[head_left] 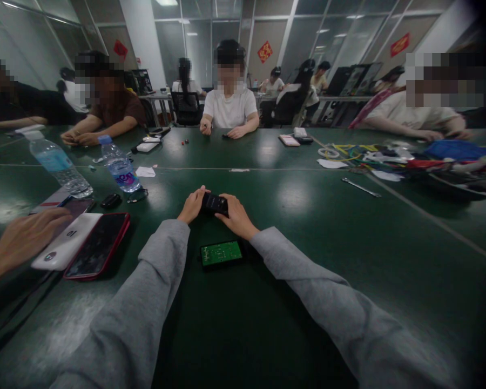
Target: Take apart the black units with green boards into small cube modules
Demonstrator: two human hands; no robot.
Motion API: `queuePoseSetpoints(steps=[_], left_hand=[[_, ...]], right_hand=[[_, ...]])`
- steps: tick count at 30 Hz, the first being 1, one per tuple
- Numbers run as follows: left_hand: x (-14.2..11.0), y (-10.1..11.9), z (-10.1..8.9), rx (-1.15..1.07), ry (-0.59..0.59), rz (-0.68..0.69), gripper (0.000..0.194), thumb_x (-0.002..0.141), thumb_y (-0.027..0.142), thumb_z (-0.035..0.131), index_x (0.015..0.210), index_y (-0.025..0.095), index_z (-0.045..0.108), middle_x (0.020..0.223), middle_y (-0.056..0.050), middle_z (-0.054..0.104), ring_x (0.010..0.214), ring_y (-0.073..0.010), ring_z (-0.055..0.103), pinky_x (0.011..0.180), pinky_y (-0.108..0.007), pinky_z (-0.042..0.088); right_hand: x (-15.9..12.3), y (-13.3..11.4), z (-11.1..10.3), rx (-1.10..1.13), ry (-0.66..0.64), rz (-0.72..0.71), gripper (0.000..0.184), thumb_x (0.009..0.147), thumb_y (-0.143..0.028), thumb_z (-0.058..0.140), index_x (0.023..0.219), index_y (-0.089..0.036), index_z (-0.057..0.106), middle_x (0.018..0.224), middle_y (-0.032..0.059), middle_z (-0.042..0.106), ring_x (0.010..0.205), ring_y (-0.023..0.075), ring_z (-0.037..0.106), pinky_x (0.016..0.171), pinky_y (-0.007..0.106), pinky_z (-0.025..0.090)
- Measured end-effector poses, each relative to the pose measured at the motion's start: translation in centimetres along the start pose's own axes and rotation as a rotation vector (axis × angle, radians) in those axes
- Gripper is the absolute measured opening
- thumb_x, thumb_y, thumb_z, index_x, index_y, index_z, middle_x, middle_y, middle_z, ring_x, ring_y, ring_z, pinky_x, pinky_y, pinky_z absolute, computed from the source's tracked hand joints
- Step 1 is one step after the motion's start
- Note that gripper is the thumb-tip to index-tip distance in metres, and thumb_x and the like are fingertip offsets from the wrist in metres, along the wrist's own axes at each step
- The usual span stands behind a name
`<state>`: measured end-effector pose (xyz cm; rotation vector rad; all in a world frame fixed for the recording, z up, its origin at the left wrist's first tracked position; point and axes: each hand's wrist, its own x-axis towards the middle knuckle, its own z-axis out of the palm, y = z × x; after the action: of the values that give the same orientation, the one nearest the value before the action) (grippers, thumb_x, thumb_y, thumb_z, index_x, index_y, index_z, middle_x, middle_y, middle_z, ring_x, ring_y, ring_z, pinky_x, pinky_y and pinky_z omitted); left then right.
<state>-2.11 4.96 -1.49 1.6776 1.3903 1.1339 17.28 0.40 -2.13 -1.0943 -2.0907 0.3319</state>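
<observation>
Between my two hands is a small black plastic case part (215, 203), held just over the green table; its exact kind is unclear. My left hand (193, 204) grips its left end with the fingers closed. At the other end, my right hand (235, 215) has its thumb along the near edge and the fingers behind. Nearer to me lies a green circuit board (221, 253) set in a black housing, flat on the table and apart from both hands.
On the left, another person's hand (32, 232) rests by a white power bank (67, 243) and a red-cased phone (99, 246). Two water bottles (62, 165) (121, 165) stand beyond. At right lie a wrench (360, 187) and a heap of cables (429, 162). Several people sit around.
</observation>
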Motion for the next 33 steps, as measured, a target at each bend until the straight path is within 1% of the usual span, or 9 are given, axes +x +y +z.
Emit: queuePoseSetpoints(steps=[2,5,8,12,17,20,24,29,33], left_hand=[[0.0,0.0,0.0,-0.011,0.007,0.011,0.065,0.091,0.067,0.029,0.106,0.018,0.069,0.104,-0.008,0.07,0.098,-0.0216,0.062,0.092,-0.034,0.045],[-0.1,0.2,0.0,-0.006,0.002,0.043,0.065,0.092,0.067,0.028,0.105,0.018,0.069,0.104,-0.008,0.069,0.099,-0.0212,0.061,0.093,-0.033,0.044],[-0.3,0.4,0.1,0.002,-0.01,0.036,0.064,0.091,0.067,0.029,0.105,0.02,0.07,0.105,-0.006,0.068,0.099,-0.0209,0.06,0.094,-0.032,0.043],[-0.3,0.4,0.1,-0.018,-0.004,0.035,0.063,0.091,0.068,0.03,0.105,0.021,0.07,0.104,-0.006,0.067,0.097,-0.0204,0.06,0.091,-0.032,0.044],[-0.5,0.6,0.2,-0.043,-0.003,0.06,0.061,0.091,0.067,0.031,0.105,0.021,0.069,0.102,-0.005,0.066,0.094,-0.0193,0.059,0.089,-0.031,0.044],[-0.7,0.9,0.1,-0.046,-0.004,0.062,0.06,0.091,0.066,0.032,0.105,0.021,0.069,0.101,-0.005,0.066,0.093,-0.019,0.059,0.088,-0.03,0.044],[-0.9,1.2,0.1,-0.042,-0.006,0.08,0.06,0.091,0.066,0.032,0.104,0.021,0.069,0.102,-0.005,0.066,0.095,-0.0191,0.059,0.09,-0.03,0.044],[-1.0,1.2,0.2,-0.032,-0.013,0.071,0.06,0.091,0.066,0.032,0.105,0.02,0.069,0.101,-0.005,0.067,0.094,-0.0192,0.059,0.088,-0.03,0.045],[-1.0,1.3,0.2,-0.026,-0.018,0.107,0.059,0.091,0.065,0.033,0.106,0.02,0.068,0.104,-0.005,0.067,0.097,-0.0193,0.059,0.09,-0.03,0.044]], right_hand=[[0.2,0.2,0.0,0.095,0.014,0.027,0.063,0.079,-0.035,0.077,0.129,-0.023,0.04,0.123,0.0122,0.05,0.114,0.0322,0.05,0.095,0.052,0.044],[0.5,0.7,0.1,0.324,0.059,0.149,0.061,0.083,-0.05,0.069,0.128,-0.023,0.038,0.112,0.0091,0.056,0.108,0.0277,0.055,0.096,0.049,0.043],[0.8,1.2,0.0,0.561,0.031,0.272,0.057,0.085,-0.054,0.063,0.125,-0.022,0.037,0.097,0.0053,0.06,0.096,0.0237,0.06,0.093,0.045,0.045],[0.9,1.1,-0.3,0.712,-0.034,0.36,0.06,0.079,-0.053,0.07,0.121,-0.022,0.041,0.095,0.0046,0.061,0.089,0.0222,0.062,0.086,0.042,0.049],[0.9,0.7,-0.7,0.779,-0.05,0.392,0.06,0.077,-0.048,0.073,0.121,-0.022,0.043,0.1,0.0054,0.062,0.091,0.0216,0.063,0.086,0.041,0.051],[0.9,0.5,-0.8,0.763,-0.053,0.388,0.062,0.076,-0.047,0.074,0.123,-0.021,0.044,0.101,0.0058,0.062,0.094,0.0225,0.062,0.088,0.043,0.05],[0.9,0.4,-0.8,0.713,-0.054,0.38,0.065,0.072,-0.045,0.078,0.122,-0.02,0.045,0.098,0.0049,0.062,0.093,0.0227,0.062,0.088,0.043,0.049],[0.9,0.2,-1.0,0.758,-0.051,0.396,0.061,0.07,-0.042,0.079,0.117,-0.02,0.048,0.098,0.0039,0.062,0.093,0.0222,0.062,0.085,0.041,0.049],[0.9,0.2,-1.1,0.789,-0.042,0.412,0.058,0.068,-0.042,0.079,0.111,-0.021,0.048,0.097,0.0034,0.062,0.093,0.022,0.061,0.083,0.039,0.049]])
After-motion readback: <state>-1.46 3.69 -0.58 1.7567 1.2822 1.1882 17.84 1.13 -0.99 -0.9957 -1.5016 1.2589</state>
